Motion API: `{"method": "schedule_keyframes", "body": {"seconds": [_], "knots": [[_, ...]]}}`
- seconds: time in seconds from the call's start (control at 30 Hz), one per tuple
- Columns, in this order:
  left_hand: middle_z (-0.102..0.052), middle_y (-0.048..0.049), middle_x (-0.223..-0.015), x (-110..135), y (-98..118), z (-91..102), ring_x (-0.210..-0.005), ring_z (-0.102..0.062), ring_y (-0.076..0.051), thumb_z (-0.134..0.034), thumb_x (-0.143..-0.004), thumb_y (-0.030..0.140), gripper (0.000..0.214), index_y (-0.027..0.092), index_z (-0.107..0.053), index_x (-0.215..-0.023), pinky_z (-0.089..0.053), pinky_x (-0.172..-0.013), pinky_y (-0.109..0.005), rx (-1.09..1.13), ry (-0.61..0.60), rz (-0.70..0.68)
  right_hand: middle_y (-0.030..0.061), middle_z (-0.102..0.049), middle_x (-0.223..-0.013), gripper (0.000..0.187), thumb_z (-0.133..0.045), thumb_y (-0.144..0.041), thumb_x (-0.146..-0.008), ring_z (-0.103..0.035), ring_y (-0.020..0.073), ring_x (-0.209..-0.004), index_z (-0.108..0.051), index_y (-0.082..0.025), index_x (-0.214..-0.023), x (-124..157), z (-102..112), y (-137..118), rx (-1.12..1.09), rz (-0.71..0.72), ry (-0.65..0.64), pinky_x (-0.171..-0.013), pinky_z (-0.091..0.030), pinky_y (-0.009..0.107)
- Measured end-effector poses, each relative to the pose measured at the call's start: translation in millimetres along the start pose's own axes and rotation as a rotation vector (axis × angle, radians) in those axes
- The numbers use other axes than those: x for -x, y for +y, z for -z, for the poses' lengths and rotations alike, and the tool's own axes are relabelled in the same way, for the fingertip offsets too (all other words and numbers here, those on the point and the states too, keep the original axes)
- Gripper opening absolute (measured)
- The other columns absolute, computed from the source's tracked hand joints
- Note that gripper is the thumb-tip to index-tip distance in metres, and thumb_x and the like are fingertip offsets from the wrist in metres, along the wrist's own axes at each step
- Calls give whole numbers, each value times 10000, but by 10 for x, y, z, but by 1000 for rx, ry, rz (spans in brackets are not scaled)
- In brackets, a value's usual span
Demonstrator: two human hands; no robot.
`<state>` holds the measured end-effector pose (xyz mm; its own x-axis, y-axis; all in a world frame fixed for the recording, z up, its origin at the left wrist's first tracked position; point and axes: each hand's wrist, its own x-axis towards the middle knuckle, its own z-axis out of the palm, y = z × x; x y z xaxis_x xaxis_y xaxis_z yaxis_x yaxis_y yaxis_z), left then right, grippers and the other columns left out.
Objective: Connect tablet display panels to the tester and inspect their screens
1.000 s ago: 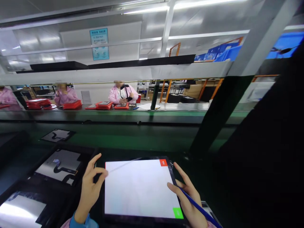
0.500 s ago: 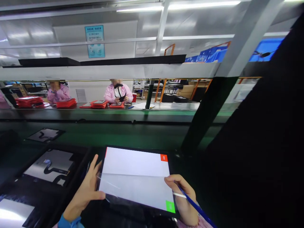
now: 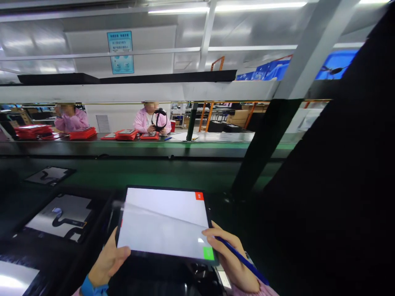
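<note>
A lit display panel shows a white screen with a red square at its upper right and a green one at its lower right. A clear film covers the lower part of the screen, its edge slanting. My left hand, with a blue band at the wrist, grips the panel's lower left corner, thumb on the front. My right hand is at the panel's right side, closed around a blue pen, fingertips at the film near the screen edge. Whether it also bears the panel is hidden.
To my left lie display panels with ribbon cables, one near and one farther off. A dark post rises at right. Across the green bench, two people in pink sit by red stacks.
The panel has moved left and sits more level. My left hand has closed on its corner from a spread pose. The film's edge has gone from nearly level to slanting.
</note>
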<state>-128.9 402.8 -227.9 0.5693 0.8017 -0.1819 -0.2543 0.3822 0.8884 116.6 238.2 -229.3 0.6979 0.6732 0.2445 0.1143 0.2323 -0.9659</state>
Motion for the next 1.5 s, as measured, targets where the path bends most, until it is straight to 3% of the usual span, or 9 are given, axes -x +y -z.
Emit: {"method": "schedule_keyframes", "body": {"seconds": [0.13, 0.27, 0.43, 0.6, 0.83, 0.93, 1.07, 1.2, 1.5], "knots": [[-754, -91, -984, -76, 27, -101, -1116, -606, -397, -876, -476, 213, 853, 198, -563, -1270, -437, -1024, -520, 75, 135, 2, 73, -509, -1406, 198, -688, -431, -816, -516, 314, -1247, -773, -256, -781, 0, -17, 32, 73, 236, -157, -1010, -465, 401], [-734, -102, -1075, -82, 12, -88, -1168, -561, -419, -879, -495, 252, 883, 206, -533, -1306, -415, -1046, -548, 95, 166, -39, -2, -269, -1546, 228, -611, -187, -872, -410, 299, -1330, -753, -296, -1015, 13, -24, 4, 308, 654, -165, -1076, -414, 418], [-729, -79, -1093, -17, 17, -66, -1204, -535, -404, -867, -564, 302, 882, 242, -473, -1351, -386, -1070, -556, 59, 158, -28, 51, -725, -1074, 355, -569, -119, -872, -713, 239, -913, -671, -285, -1169, 144, -27, -37, 515, 1074, -182, -809, -606, 383], [-740, -109, -1036, 43, 28, -142, -1116, -608, -392, -894, -538, 325, 1013, 189, -375, -1397, -447, -1010, -539, -19, 118, 46, -23, -706, -639, 164, -583, -159, -878, -663, 160, -514, -683, -264, -802, 193, -91, -157, 251, 669, 161, -563, -593, 302], [-705, -133, -1135, 78, -76, -150, -1154, -584, -382, -885, -556, 390, 1011, 186, -377, -1405, -426, -1027, -518, -70, 20, 111, 47, -750, -917, 259, -498, -178, -935, -723, 208, -835, -683, -258, -1098, -43, 223, -355, 155, 382, -303, -777, -584, 309], [-701, -80, -1160, 58, -105, -92, -1194, -550, -390, -856, -579, 468, 888, 252, -473, -1350, -417, -1040, -513, -5, 35, 123, 57, -745, -915, 250, -570, -190, -893, -716, 219, -835, -697, -264, -1096, -69, 298, -371, 206, 419, -348, -753, -587, 318], [-722, -35, -1120, 17, -137, -6, -1239, -500, -411, -837, -538, 563, 792, 291, -591, -1240, -421, -1045, -513, 75, 113, 105, 28, -590, -667, 74, -705, -286, -798, -592, 153, -571, -767, -249, -784, -83, 248, -338, 268, 450, -91, -483, -521, 248], [-744, -30, -1064, 7, -148, 20, -1244, -504, -393, -858, -428, 599, 847, 329, -621, -1195, -418, -1052, -501, 134, 178, 103, 115, -617, -1087, 192, -744, -414, -743, -652, 228, -824, -769, -237, -672, -102, 192, -290, 280, 313, 74, -664, -584, 331], [-702, -144, -1144, 132, 63, -364, -1154, -565, -441, -658, -618, 765, 824, 167, -656, -1185, -404, -1015, -580, 333, -71, 269, 140, -695, -1131, 360, -731, -531, -685, -697, 299, -868, -755, -178, -753, -89, 185, -136, 268, 26, 283, -662, -579, 307]]}}
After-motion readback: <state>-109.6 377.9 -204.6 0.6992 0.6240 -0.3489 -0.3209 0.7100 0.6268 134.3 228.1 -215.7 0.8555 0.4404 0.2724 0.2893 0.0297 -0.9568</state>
